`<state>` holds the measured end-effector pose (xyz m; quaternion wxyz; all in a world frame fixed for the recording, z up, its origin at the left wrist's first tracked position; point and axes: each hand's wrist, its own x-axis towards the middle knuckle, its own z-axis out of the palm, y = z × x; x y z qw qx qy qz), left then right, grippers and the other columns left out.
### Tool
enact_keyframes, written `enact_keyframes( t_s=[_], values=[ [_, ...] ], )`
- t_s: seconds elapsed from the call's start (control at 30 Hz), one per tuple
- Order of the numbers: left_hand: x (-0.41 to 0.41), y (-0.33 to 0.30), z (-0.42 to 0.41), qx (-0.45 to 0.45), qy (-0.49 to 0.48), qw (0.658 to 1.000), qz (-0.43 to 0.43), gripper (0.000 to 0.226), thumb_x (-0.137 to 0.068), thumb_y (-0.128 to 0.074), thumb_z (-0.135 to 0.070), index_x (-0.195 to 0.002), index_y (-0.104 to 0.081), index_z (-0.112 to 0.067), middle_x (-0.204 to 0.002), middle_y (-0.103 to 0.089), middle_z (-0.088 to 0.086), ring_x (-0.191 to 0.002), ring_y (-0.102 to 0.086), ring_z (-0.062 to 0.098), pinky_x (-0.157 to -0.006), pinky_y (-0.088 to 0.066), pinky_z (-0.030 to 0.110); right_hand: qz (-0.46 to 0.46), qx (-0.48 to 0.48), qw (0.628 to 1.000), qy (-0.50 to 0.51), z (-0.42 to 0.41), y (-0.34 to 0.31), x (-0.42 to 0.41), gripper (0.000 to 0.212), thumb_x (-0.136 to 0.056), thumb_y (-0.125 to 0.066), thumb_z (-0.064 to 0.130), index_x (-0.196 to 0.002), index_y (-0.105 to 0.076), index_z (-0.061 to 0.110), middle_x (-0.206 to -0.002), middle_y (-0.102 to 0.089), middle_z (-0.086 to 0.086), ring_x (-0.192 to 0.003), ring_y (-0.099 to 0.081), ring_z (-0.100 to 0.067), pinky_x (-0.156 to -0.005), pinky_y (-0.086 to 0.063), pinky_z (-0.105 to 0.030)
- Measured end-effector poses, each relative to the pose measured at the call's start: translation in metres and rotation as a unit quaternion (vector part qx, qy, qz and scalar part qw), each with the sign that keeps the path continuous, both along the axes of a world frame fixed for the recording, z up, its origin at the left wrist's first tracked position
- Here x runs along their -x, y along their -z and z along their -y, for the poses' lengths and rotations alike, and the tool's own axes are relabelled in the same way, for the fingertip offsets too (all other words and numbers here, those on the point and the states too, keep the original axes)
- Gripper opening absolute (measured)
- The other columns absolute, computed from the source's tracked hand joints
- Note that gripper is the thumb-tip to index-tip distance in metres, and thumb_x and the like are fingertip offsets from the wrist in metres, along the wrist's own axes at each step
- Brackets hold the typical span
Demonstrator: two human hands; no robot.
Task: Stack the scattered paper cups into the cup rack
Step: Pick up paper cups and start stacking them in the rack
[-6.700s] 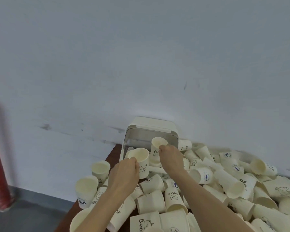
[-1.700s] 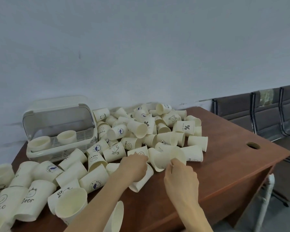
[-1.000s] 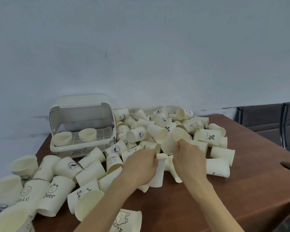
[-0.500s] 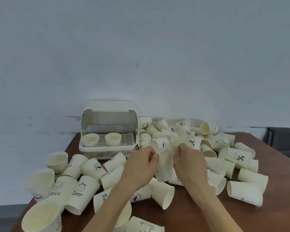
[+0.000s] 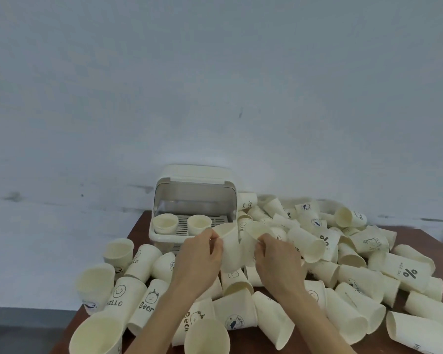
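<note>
From the head view, my left hand [image 5: 198,261] gripped a cup [image 5: 229,247] by its rim, fingers curled round the edge, with the cup held upright just in front of the rack [image 5: 192,208]. My right hand [image 5: 276,261] pinched a second cup [image 5: 256,235] at its rim, thumb and fingers closed on it; that cup sat just beside the first, to its right, and I could not tell whether the two touched.

The rack stood at the back of the table [image 5: 141,226], against the wall [image 5: 215,85], its lid [image 5: 195,175] swung up. Two cups stood upright inside on the slatted floor: one [image 5: 165,222] at the left and one [image 5: 199,222] near the middle, a little apart from each other.

Loose cups [image 5: 343,264] covered most of the table, the bulk heaped to the right of the rack and running toward the right edge, nearly all on their sides. A few there bore a percent mark [image 5: 410,273]. On my left lay a "HELLO" cup [image 5: 118,297] and a "Bear" cup [image 5: 149,301] side by side and touching, with an upright cup [image 5: 118,252] behind them. Two more [image 5: 97,333] [image 5: 207,337] lay close to the near edge with their mouths turned toward me.
</note>
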<state>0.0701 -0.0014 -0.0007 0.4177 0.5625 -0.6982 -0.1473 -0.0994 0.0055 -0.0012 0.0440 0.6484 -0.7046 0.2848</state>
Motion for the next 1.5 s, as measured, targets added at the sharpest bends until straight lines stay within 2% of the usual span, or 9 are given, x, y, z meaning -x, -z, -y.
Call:
enact_keyframes(
  t_s=[0.17, 0.23, 0.53, 0.67, 0.8, 0.97, 1.1, 1.23, 1.5],
  values=[
    [-0.022, 0.001, 0.011, -0.006, -0.039, 0.999, 0.013, 0.016, -0.095, -0.047, -0.032, -0.085, -0.056, -0.025, -0.072, -0.063, -0.007, -0.073, -0.058, 0.015, -0.07, -0.049, 0.04, 0.014, -0.004, 0.998, -0.056, 0.037, 0.005, -0.025, 0.027, -0.097, -0.035, 0.023, -0.081, -0.055, 0.015, -0.074, -0.063, -0.002, -0.075, -0.055, -0.024, -0.067, -0.043, -0.037],
    [-0.03, 0.001, 0.015, -0.008, -0.047, 0.999, 0.012, 0.015, -0.095, -0.046, -0.032, -0.087, -0.056, -0.025, -0.076, -0.064, -0.006, -0.076, -0.059, 0.017, -0.071, -0.05, 0.041, 0.006, 0.0, 0.998, -0.067, 0.054, 0.005, -0.034, 0.025, -0.097, -0.037, 0.023, -0.08, -0.054, 0.015, -0.074, -0.062, -0.002, -0.075, -0.055, -0.024, -0.065, -0.043, -0.036],
    [-0.059, -0.003, 0.029, -0.007, -0.094, 0.995, 0.037, 0.019, -0.099, -0.036, -0.032, -0.097, -0.053, -0.025, -0.088, -0.065, -0.005, -0.085, -0.059, 0.021, -0.068, -0.044, 0.034, 0.017, 0.084, 0.99, -0.114, 0.13, -0.002, -0.07, 0.025, -0.099, -0.042, 0.023, -0.102, -0.066, 0.015, -0.084, -0.059, -0.004, -0.075, -0.053, -0.022, -0.064, -0.04, -0.033],
    [-0.069, -0.007, 0.034, 0.014, -0.12, 0.992, 0.03, 0.02, -0.1, -0.033, -0.031, -0.097, -0.052, -0.024, -0.086, -0.063, -0.005, -0.082, -0.057, 0.02, -0.066, -0.04, 0.034, -0.042, 0.008, 0.99, -0.135, 0.149, 0.005, -0.084, 0.027, -0.099, -0.038, 0.026, -0.093, -0.062, 0.013, -0.081, -0.053, 0.0, -0.082, -0.058, -0.026, -0.065, -0.04, -0.034],
    [-0.076, -0.006, 0.042, 0.01, -0.131, 0.991, 0.028, 0.024, -0.101, -0.031, -0.031, -0.101, -0.053, -0.023, -0.091, -0.063, -0.003, -0.087, -0.058, 0.023, -0.07, -0.044, 0.035, -0.128, -0.064, 0.978, -0.149, 0.157, 0.022, -0.092, 0.024, -0.097, -0.038, 0.02, -0.089, -0.06, 0.013, -0.09, -0.062, -0.003, -0.082, -0.06, -0.025, -0.062, -0.038, -0.031],
    [-0.081, -0.004, 0.056, 0.009, -0.143, 0.989, 0.038, 0.026, -0.101, -0.03, -0.03, -0.1, -0.054, -0.021, -0.091, -0.063, -0.001, -0.086, -0.059, 0.023, -0.07, -0.046, 0.035, -0.151, -0.115, 0.972, -0.135, 0.154, 0.037, -0.097, 0.014, -0.095, -0.038, 0.012, -0.083, -0.043, 0.017, -0.087, -0.049, -0.001, -0.073, -0.045, -0.022, -0.059, -0.033, -0.03],
    [-0.086, -0.009, 0.073, 0.023, -0.163, 0.985, 0.051, 0.025, -0.101, -0.03, -0.029, -0.097, -0.052, -0.018, -0.09, -0.062, 0.0, -0.084, -0.059, 0.024, -0.073, -0.049, 0.039, -0.173, -0.107, 0.968, -0.145, 0.151, 0.046, -0.099, 0.008, -0.093, -0.041, 0.009, -0.094, -0.045, 0.017, -0.095, -0.052, -0.001, -0.079, -0.046, -0.02, -0.064, -0.034, -0.027],
    [-0.095, -0.015, 0.098, 0.038, -0.177, 0.981, 0.074, 0.026, -0.102, -0.029, -0.026, -0.098, -0.052, -0.016, -0.09, -0.062, 0.001, -0.082, -0.058, 0.022, -0.068, -0.048, 0.035, -0.177, -0.091, 0.968, -0.155, 0.151, 0.056, -0.097, 0.022, -0.092, -0.042, 0.01, -0.112, -0.05, 0.013, -0.111, -0.057, -0.004, -0.096, -0.056, -0.02, -0.072, -0.037, -0.025],
    [-0.105, 0.006, 0.133, -0.046, -0.15, 0.982, 0.102, 0.022, -0.102, -0.032, -0.024, -0.101, -0.052, -0.015, -0.096, -0.064, 0.004, -0.082, -0.058, 0.021, -0.069, -0.05, 0.036, -0.151, -0.11, 0.962, -0.198, 0.153, 0.058, -0.088, 0.03, -0.09, -0.047, 0.016, -0.12, -0.046, 0.013, -0.116, -0.052, -0.002, -0.102, -0.051, -0.018, -0.086, -0.041, -0.027]
  ],
)
